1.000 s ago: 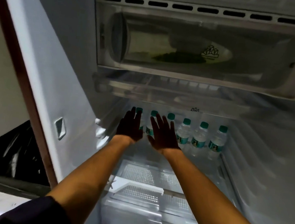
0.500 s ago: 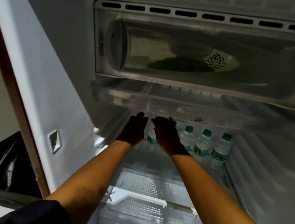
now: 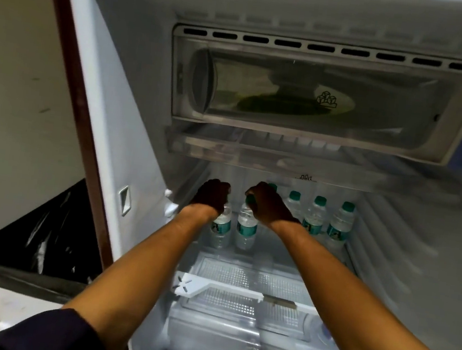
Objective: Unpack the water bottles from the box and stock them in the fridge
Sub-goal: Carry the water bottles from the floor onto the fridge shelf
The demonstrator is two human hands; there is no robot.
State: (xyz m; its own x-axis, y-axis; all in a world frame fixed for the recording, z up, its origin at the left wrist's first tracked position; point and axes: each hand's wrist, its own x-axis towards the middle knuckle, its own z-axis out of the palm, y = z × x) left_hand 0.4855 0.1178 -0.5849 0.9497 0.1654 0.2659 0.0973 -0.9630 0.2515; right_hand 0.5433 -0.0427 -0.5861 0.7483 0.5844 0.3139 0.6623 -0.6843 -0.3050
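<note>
Both of my arms reach into the open fridge, onto its glass shelf (image 3: 269,255). My left hand (image 3: 212,195) is closed over the top of a small water bottle (image 3: 221,229) with a teal label, hiding its cap. My right hand (image 3: 267,204) grips the teal cap of a second bottle (image 3: 246,229) right beside it. Both bottles stand upright near the shelf's left side. To the right, a row of three more bottles (image 3: 315,217) with teal caps stands at the back, and another cap shows behind my right hand.
The freezer box (image 3: 320,98) with its clear flap hangs above, with a clear chiller tray (image 3: 284,159) under it. A crisper cover (image 3: 244,290) lies below the shelf. A bin lined with a black bag (image 3: 41,239) stands left of the fridge wall (image 3: 108,119).
My hands went from spread flat in front of the bottles to closed on the tops of two bottles. The view has shifted, showing more of the fridge's left wall.
</note>
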